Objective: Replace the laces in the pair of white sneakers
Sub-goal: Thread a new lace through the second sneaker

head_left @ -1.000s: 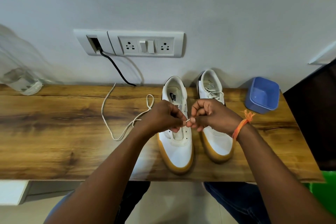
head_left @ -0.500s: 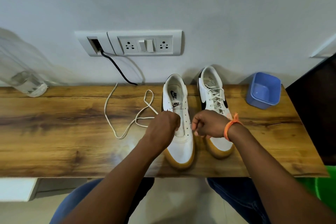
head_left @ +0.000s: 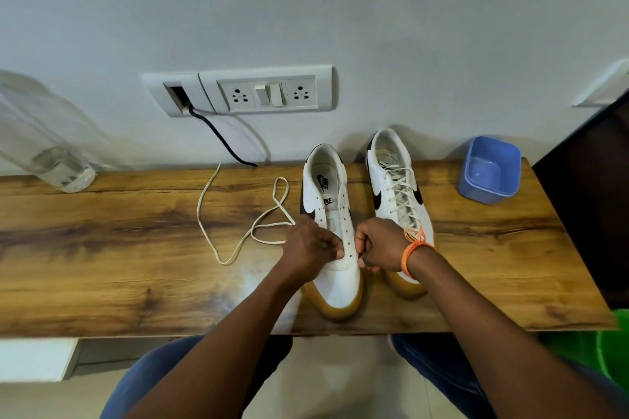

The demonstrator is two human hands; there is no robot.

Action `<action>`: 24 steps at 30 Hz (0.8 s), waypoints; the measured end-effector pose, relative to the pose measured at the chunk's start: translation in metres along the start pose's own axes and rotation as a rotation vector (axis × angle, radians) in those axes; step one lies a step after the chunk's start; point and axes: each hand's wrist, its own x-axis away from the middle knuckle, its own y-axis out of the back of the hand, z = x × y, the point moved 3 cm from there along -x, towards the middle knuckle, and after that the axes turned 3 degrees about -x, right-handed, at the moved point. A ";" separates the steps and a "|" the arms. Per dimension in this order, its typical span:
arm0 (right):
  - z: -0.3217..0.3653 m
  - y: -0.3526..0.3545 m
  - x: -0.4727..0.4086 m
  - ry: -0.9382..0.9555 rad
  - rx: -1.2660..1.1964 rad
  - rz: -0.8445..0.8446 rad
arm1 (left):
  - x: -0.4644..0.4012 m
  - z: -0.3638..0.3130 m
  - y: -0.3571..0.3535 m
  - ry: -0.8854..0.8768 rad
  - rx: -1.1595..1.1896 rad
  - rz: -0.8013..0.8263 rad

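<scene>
Two white sneakers with tan soles stand toe-towards-me on the wooden shelf (head_left: 102,265). The unlaced sneaker (head_left: 337,282) is on the left and the laced sneaker (head_left: 384,180) on the right. A cream lace (head_left: 218,248) lies in loops to the left, and one end runs into my left hand (head_left: 308,250). That hand pinches the lace at the lowest eyelets on the unlaced sneaker's left side. My right hand (head_left: 383,245), with an orange thread on the wrist, is curled and pinches the same sneaker's right eyelet edge. The lace tip is hidden by my fingers.
A blue plastic tub (head_left: 488,170) sits at the shelf's back right. A clear bottle (head_left: 51,160) leans at the back left. A socket panel (head_left: 265,92) with a black cable (head_left: 221,138) is on the wall behind. My knees are below the shelf's front edge.
Both hands have dropped from pinching the lace tip above the shoes to the lowest eyelets of the unlaced sneaker. The loose lace has shifted slightly on the shelf.
</scene>
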 end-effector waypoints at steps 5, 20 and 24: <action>-0.001 0.000 0.000 0.004 -0.009 -0.011 | -0.004 -0.004 0.000 -0.140 -0.217 0.002; -0.007 -0.010 -0.002 -0.039 -0.092 0.037 | -0.015 0.006 0.006 0.041 -0.015 0.370; -0.009 -0.011 -0.004 -0.048 -0.115 0.019 | -0.012 0.000 0.004 -0.013 -0.153 0.237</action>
